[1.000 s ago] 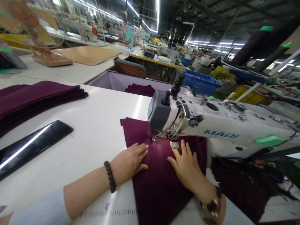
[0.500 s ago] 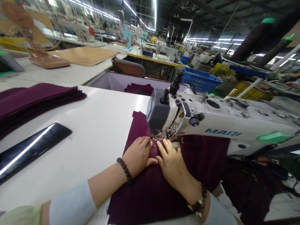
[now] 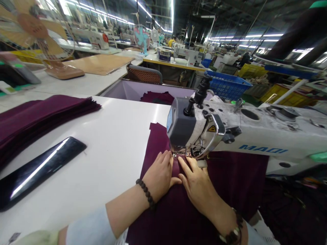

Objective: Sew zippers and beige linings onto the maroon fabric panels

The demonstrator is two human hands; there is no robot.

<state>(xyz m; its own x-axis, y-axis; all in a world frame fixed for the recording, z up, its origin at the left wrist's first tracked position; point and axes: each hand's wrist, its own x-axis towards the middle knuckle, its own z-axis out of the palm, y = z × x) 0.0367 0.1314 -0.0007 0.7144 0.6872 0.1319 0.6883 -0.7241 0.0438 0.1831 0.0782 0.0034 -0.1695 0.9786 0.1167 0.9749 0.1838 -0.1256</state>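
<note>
A dark maroon fabric piece (image 3: 158, 214) lies flat on the white table, running under the head of a sewing machine (image 3: 182, 126). My left hand (image 3: 159, 173) rests on the cloth just left of the presser foot (image 3: 174, 154), fingers stretched forward and thumb pointing right. On the other side, my right hand (image 3: 196, 180) presses the same cloth with its fingers spread, fingertips close to the needle area. A pale band (image 3: 202, 164) shows on one of its fingers. Both hands lie open on the fabric, and their thumbs nearly meet. The needle itself is too small to make out.
A stack of maroon cut pieces (image 3: 48, 112) and a long glossy black object (image 3: 43, 173) lie on the left. Behind are a lilac bin (image 3: 114, 89) with maroon cloth, a blue crate (image 3: 227, 85) and an orange fan (image 3: 63, 69). Dark fabric (image 3: 291, 207) hangs at right.
The whole view has shifted, so the machine, hands and table things appear farther right and slightly lower. Both hands keep nearly the same place on the fabric beside the presser foot.
</note>
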